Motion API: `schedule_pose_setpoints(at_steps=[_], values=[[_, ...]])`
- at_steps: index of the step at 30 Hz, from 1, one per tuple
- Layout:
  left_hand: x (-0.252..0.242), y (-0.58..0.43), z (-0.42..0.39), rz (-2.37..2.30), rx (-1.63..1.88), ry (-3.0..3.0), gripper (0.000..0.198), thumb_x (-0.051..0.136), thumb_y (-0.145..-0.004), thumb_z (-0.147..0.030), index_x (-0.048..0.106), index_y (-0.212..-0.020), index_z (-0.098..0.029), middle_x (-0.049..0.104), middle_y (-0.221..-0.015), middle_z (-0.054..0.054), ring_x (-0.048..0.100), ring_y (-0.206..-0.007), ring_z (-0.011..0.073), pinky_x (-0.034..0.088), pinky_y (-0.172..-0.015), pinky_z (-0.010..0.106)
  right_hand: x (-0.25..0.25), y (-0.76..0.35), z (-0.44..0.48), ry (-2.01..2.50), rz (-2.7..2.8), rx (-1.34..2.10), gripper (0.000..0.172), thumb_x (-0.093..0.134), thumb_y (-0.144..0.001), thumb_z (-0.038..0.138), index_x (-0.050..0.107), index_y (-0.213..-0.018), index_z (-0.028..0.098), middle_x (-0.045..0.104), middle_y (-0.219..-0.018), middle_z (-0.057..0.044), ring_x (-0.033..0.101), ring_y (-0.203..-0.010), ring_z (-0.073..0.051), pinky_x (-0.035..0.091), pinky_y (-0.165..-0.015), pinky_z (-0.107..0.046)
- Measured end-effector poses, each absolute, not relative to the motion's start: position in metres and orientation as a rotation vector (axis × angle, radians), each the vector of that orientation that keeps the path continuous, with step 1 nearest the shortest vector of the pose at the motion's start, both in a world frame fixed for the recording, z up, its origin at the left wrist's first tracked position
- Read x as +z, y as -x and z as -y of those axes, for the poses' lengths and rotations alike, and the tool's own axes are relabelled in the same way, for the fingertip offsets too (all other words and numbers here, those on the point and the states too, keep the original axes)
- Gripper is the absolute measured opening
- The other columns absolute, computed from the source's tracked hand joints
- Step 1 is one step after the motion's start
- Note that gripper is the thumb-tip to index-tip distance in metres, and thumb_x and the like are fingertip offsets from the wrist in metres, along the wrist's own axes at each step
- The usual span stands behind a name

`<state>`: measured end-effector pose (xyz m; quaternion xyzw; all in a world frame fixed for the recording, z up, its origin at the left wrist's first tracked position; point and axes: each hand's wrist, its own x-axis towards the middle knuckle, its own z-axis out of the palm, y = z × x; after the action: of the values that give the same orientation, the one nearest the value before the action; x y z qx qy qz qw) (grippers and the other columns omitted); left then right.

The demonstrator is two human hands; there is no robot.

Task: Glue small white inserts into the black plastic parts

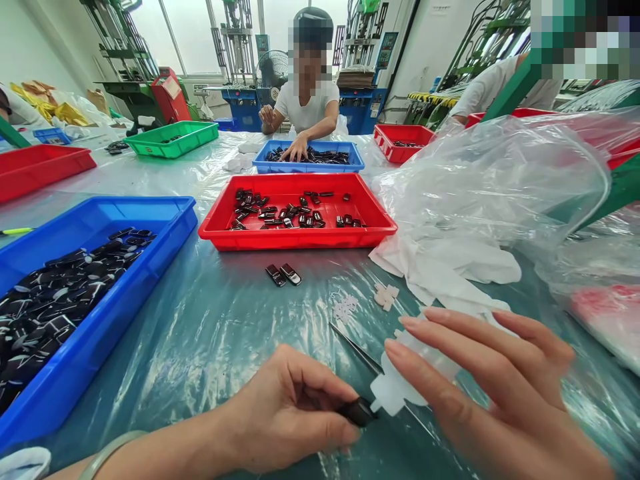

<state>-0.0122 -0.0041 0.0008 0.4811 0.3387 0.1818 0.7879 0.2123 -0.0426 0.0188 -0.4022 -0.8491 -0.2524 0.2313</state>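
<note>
My left hand is closed around a small glossy black casing, its end poking out past the thumb and forefinger. My right hand spreads its fingers over a translucent white plastic piece with a notched outline; whether the fingertips touch it I cannot tell. One lobe of this piece comes close to the casing's end. Pointed metal tweezers lie partly beneath the piece. Beyond them are small clear bits and a pale pinkish cluster. Two black casings lie side by side farther off.
A red tray with scattered dark casings stands ahead. On the left, a large blue tray holds many black pieces. Clear plastic sheeting and white cloth lie at right. Opposite, a person reaches into another blue tray.
</note>
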Motion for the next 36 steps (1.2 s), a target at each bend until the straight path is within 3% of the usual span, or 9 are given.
schedule_pose_setpoints(at_steps=[11, 18, 21, 27, 31, 36], values=[[0.005, 0.012, 0.005, -0.750, 0.334, -1.040, 0.013, 0.070, -0.064, -0.019, 0.072, -0.074, -0.011, 0.061, -0.055, 0.002, 0.056, -0.051, 0.0090, 0.046, -0.053, 0.018, 0.021, -0.209, 0.047, 1.045, 2.396, -0.673, 0.042, 0.046, -0.081, 0.002, 0.060, -0.111, 0.028, 0.070, -0.100, -0.004, 0.062, -0.098, -0.025, 0.028, -0.098, -0.049], [0.003, 0.011, 0.005, -0.752, 0.343, -1.045, 0.013, 0.071, -0.064, -0.020, 0.072, -0.073, -0.010, 0.060, -0.055, 0.002, 0.055, -0.051, 0.0090, 0.046, -0.053, 0.019, 0.021, -0.209, 0.046, 0.988, 2.429, -0.664, 0.043, 0.047, -0.079, 0.001, 0.060, -0.114, 0.024, 0.068, -0.099, -0.008, 0.058, -0.103, -0.026, 0.025, -0.098, -0.051], [0.002, 0.012, 0.005, -0.751, 0.358, -1.043, 0.015, 0.072, -0.064, -0.020, 0.073, -0.076, -0.011, 0.061, -0.058, 0.003, 0.056, -0.052, 0.0094, 0.046, -0.053, 0.019, 0.020, -0.207, 0.041, 1.044, 2.353, -0.644, 0.044, 0.050, -0.076, -0.001, 0.060, -0.110, 0.026, 0.066, -0.100, -0.007, 0.057, -0.103, -0.026, 0.030, -0.095, -0.049], [0.002, 0.013, 0.004, -0.686, 0.439, -1.155, 0.018, 0.072, -0.064, -0.012, 0.075, -0.082, -0.012, 0.067, -0.073, 0.007, 0.056, -0.060, 0.0097, 0.045, -0.057, 0.018, 0.021, -0.206, 0.032, 1.227, 2.059, -0.236, 0.048, 0.046, -0.080, 0.003, 0.053, -0.117, 0.032, 0.057, -0.111, -0.005, 0.055, -0.106, -0.024, 0.047, -0.082, -0.040], [0.000, 0.013, 0.003, -0.620, 0.483, -1.231, 0.020, 0.070, -0.067, -0.014, 0.075, -0.087, -0.010, 0.068, -0.078, 0.011, 0.058, -0.066, 0.0126, 0.045, -0.060, 0.021, 0.021, -0.207, 0.029, 1.282, 1.932, 0.014, 0.052, 0.051, -0.081, 0.007, 0.051, -0.123, 0.038, 0.055, -0.115, -0.002, 0.056, -0.104, -0.022, 0.049, -0.082, -0.036], [-0.004, 0.012, 0.002, -0.587, 0.534, -1.270, 0.021, 0.070, -0.067, -0.014, 0.074, -0.087, -0.009, 0.068, -0.079, 0.014, 0.059, -0.066, 0.0144, 0.046, -0.059, 0.022, 0.018, -0.206, 0.027, 1.222, 1.957, 0.008, 0.057, 0.047, -0.080, 0.001, 0.051, -0.123, 0.038, 0.055, -0.113, -0.002, 0.055, -0.105, -0.021, 0.048, -0.084, -0.037]])
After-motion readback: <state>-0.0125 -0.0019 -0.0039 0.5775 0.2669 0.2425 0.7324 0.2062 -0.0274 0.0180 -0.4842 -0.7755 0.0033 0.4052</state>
